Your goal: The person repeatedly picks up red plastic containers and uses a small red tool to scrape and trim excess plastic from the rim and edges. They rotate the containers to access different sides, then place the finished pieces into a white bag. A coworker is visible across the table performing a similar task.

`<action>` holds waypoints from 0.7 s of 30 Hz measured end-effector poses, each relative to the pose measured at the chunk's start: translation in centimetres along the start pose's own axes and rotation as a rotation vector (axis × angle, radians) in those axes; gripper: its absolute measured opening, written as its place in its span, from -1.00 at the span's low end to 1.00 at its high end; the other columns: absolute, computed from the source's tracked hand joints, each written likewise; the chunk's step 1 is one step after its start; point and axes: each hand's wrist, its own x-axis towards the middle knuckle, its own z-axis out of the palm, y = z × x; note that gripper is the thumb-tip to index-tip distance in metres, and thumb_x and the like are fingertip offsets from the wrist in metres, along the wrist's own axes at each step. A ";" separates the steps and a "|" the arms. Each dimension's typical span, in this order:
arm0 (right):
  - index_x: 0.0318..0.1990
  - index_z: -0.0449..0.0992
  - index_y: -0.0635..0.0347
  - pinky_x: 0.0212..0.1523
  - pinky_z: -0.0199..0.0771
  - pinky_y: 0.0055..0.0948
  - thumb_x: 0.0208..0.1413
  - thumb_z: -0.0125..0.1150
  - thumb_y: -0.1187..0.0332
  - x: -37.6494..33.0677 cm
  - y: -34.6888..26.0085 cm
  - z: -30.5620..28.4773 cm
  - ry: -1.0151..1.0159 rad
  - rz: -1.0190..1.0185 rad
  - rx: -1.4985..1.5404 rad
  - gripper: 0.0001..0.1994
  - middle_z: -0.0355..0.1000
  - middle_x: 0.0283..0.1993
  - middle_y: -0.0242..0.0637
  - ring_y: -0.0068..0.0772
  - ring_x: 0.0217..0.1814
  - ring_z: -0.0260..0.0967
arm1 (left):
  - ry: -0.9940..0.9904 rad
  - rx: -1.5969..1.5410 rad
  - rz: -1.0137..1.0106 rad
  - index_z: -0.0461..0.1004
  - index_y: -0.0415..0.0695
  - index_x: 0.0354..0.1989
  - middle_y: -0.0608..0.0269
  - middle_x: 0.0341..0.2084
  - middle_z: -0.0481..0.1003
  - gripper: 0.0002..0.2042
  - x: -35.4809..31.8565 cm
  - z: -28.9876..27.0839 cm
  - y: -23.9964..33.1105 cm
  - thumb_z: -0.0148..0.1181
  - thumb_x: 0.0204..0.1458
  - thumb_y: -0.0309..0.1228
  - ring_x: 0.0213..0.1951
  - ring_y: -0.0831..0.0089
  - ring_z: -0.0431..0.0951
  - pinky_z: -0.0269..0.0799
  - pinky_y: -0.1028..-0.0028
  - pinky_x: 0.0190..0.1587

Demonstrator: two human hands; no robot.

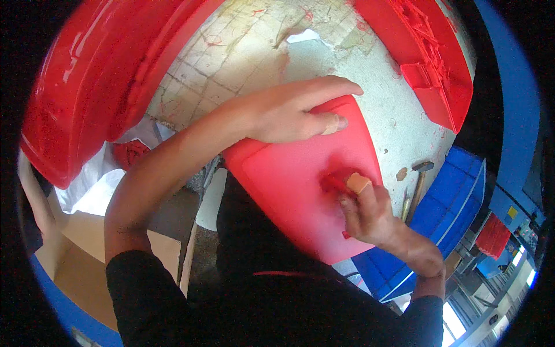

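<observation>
A big red panel (pixel 283 179) is close to the person, partly over the worktop (pixel 370 63). The left hand (pixel 277 115) lies on its far end, fingers wide. The right hand (pixel 370 214) curls near its right side; I can't tell what it holds.

The left hand (pixel 292 118) grips a red panel (pixel 292 179) mid-frame. The right hand (pixel 373 217) curls over it, right of centre.

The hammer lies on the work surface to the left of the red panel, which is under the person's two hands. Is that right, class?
No: the head view shows the hammer to the right of the red panel, which is under the left hand and right hand.
</observation>
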 end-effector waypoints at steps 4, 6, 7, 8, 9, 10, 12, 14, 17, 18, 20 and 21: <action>-0.06 0.36 0.40 -0.60 0.40 -0.16 0.05 0.24 0.56 -0.1 -0.1 0.9 -0.091 -0.027 0.023 -0.70 0.39 -0.42 -0.06 -0.02 -0.57 0.41 | -0.017 -0.030 0.055 0.19 -0.17 0.36 0.00 0.25 0.30 -0.47 -0.1 0.2 -0.1 0.09 0.21 -0.37 0.31 0.21 0.26 0.12 0.34 0.35; -0.10 0.36 0.39 -0.68 0.37 -0.20 0.08 0.27 0.48 -0.8 0.2 1.2 -0.053 -0.050 -0.006 -0.71 0.35 -0.57 -0.17 -0.13 -0.66 0.39 | -0.029 0.026 -0.021 0.21 -0.17 0.34 0.00 0.25 0.30 -0.48 -0.2 -0.2 1.0 0.11 0.20 -0.37 0.31 0.21 0.26 0.11 0.35 0.36; -0.12 0.35 0.38 -0.71 0.36 -0.22 0.09 0.29 0.43 -1.1 0.2 1.4 -0.051 0.006 -0.031 -0.71 0.33 -0.64 -0.22 -0.19 -0.70 0.38 | -0.075 0.047 -0.075 0.22 -0.17 0.33 0.00 0.25 0.30 -0.48 0.2 -0.3 1.6 0.12 0.19 -0.38 0.31 0.21 0.26 0.11 0.35 0.36; -0.15 0.37 0.33 -0.74 0.34 -0.25 0.15 0.26 0.32 -1.4 0.2 1.2 -0.051 0.026 -0.153 -0.72 0.35 -0.63 -0.26 -0.25 -0.71 0.36 | -0.077 0.009 -0.142 0.30 -0.17 0.24 0.01 0.16 0.38 -0.54 0.5 -0.6 2.6 0.15 0.17 -0.36 0.25 0.20 0.34 0.19 0.33 0.32; -0.17 0.40 0.22 -0.67 0.36 -0.33 0.13 0.20 0.26 -1.3 0.1 1.2 0.012 0.013 -0.300 -0.76 0.37 -0.56 -0.34 -0.34 -0.63 0.38 | -0.078 0.138 -0.119 0.35 -0.19 0.15 0.01 0.07 0.42 -0.61 1.1 -0.8 3.5 0.15 0.17 -0.35 0.16 0.21 0.40 0.27 0.31 0.23; -0.15 0.41 0.19 -0.54 0.39 -0.35 0.09 0.17 0.25 -1.2 -0.1 0.8 0.161 -0.117 -0.463 -0.75 0.38 -0.49 -0.35 -0.36 -0.52 0.39 | -0.126 0.306 -0.213 0.39 -0.21 0.06 0.00 -0.01 0.46 -0.67 2.2 -1.3 4.3 0.16 0.17 -0.34 0.08 0.22 0.46 0.34 0.30 0.14; -0.11 0.43 0.13 -0.28 0.40 -0.34 0.02 0.12 0.25 -0.7 -1.0 0.0 0.441 -0.178 -0.674 -0.71 0.38 -0.33 -0.33 -0.36 -0.31 0.38 | -0.151 0.636 -0.179 0.42 -0.24 -0.42 -0.06 -0.50 0.48 -0.74 5.1 -1.2 5.5 0.14 0.18 -0.27 -0.41 0.07 0.53 0.40 0.25 -0.31; -0.04 0.43 0.11 -0.08 0.36 -0.25 0.01 0.10 0.25 -0.2 -1.7 -0.6 0.656 -0.110 -0.671 -0.67 0.37 -0.17 -0.27 -0.31 -0.13 0.35 | -0.319 0.634 -0.097 0.44 -0.22 -0.43 -0.06 -0.53 0.49 -0.74 8.5 1.3 5.2 0.14 0.18 -0.27 -0.44 0.02 0.52 0.41 0.22 -0.34; -0.07 0.46 0.17 -0.08 0.41 -0.18 0.00 0.10 0.38 -2.9 -1.5 -1.2 0.724 -0.071 -0.477 -0.70 0.40 -0.19 -0.22 -0.17 -0.15 0.40 | -0.614 0.645 0.099 0.53 -0.17 -0.33 -0.05 -0.47 0.53 -0.81 10.0 5.7 4.3 0.16 0.14 -0.28 -0.41 0.05 0.56 0.45 0.21 -0.31; -0.08 0.47 0.18 -0.09 0.42 -0.14 -0.04 0.13 0.43 -5.3 -0.7 -1.5 0.759 0.088 -0.461 -0.69 0.42 -0.21 -0.19 -0.12 -0.15 0.41 | -0.552 0.552 0.083 0.57 -0.13 -0.19 -0.06 -0.38 0.58 -0.80 9.1 7.1 4.3 0.16 0.12 -0.31 -0.27 -0.04 0.60 0.51 0.14 -0.19; -0.09 0.48 0.23 -0.13 0.48 -0.08 -0.10 0.22 0.63 -11.6 1.9 -1.8 0.894 0.407 -0.425 -0.66 0.46 -0.18 -0.11 0.04 -0.16 0.45 | -0.666 0.407 -0.037 0.49 -0.21 0.02 -0.07 -0.11 0.54 -0.66 5.6 8.9 5.0 0.12 0.21 -0.22 -0.08 0.09 0.57 0.48 0.22 0.00; -0.03 0.46 0.24 -0.04 0.45 -0.07 -0.02 0.25 0.54 -15.0 3.2 -1.7 0.824 0.540 -0.450 -0.66 0.45 -0.10 -0.11 0.05 -0.07 0.43 | -0.711 0.314 -0.036 0.41 -0.21 0.15 -0.12 0.04 0.45 -0.57 3.4 9.6 5.6 0.09 0.24 -0.16 0.07 0.06 0.48 0.38 0.21 0.16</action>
